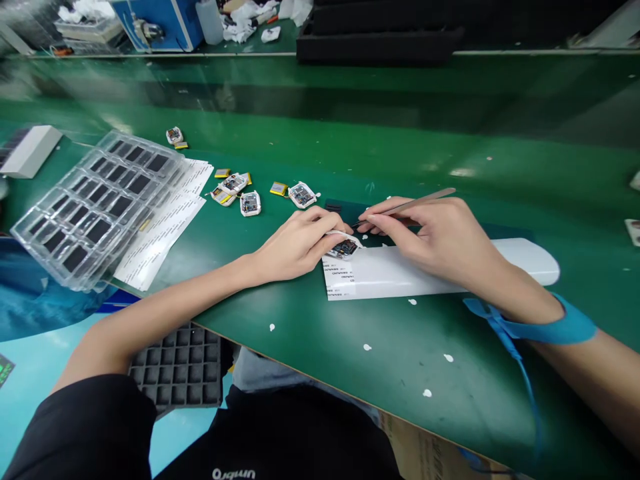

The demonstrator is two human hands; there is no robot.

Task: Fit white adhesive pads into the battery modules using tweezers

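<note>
My left hand is closed on a small white-framed device with a dark circuit board, steadying it at the left end of a white adhesive-label sheet. In my right hand is a pair of metal tweezers, held like a pen. Their tips point left, close to the device and my left fingertips; whether they touch it I cannot tell. A blue wrist strap with a cord circles my right wrist. Left of my hands lie more opened devices with yellow-edged batteries.
Stacked clear plastic trays with dark pieces stand at the left over printed sheets. Small white scraps dot the green table. A black gridded tray sits below the table edge. Along the back shelf is a blue box.
</note>
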